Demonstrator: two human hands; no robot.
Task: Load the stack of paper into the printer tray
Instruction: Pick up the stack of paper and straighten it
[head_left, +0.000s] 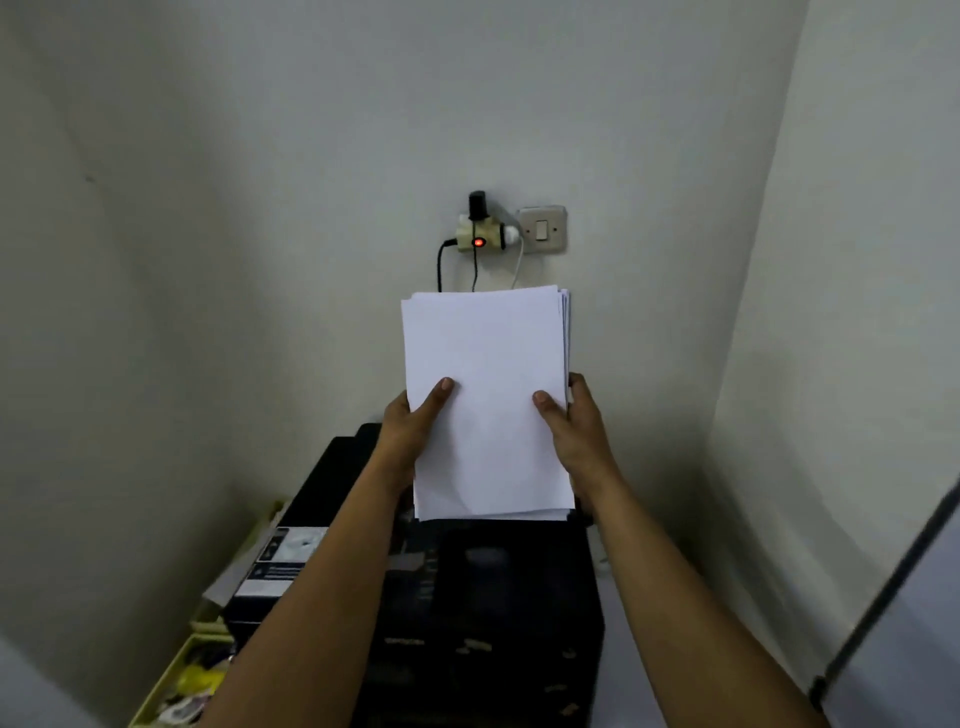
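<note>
A stack of white paper (488, 364) is held upright in front of the wall, above the rear of a black printer (483, 597). My left hand (408, 434) grips the stack's left edge, thumb on the front sheet. My right hand (576, 431) grips the right edge the same way. The sheets' top right corners are slightly fanned. The stack's bottom edge hangs just over the printer's back; the tray opening is hidden behind the paper and my hands.
A wall socket adapter (480, 234) with a red light, several cables and a light switch (542, 228) sit on the wall behind the paper. A yellowish tray of clutter (192, 670) lies left of the printer. A dark-edged panel (904, 597) stands at the right.
</note>
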